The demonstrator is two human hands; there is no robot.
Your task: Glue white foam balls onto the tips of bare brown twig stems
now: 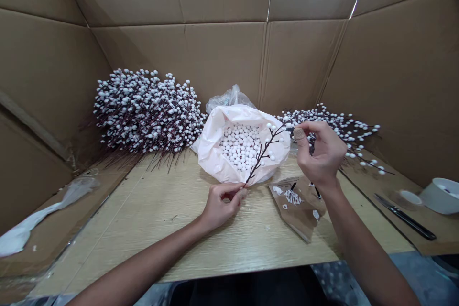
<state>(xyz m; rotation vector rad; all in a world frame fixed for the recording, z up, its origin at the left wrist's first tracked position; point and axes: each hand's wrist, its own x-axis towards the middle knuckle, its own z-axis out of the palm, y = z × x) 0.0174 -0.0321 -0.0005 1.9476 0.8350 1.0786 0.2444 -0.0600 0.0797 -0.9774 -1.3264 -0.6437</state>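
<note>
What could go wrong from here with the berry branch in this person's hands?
The thin dark branch, pinched near its end by the left hand, might bend or snap there. Its white berries sit over the open plastic bag of loose foam balls, so a slip could spill some. The right hand, close by, might snag the twigs.

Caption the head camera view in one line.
Left hand holds a berried twig over a plastic bag of loose white balls; right hand beside its tip.
</note>
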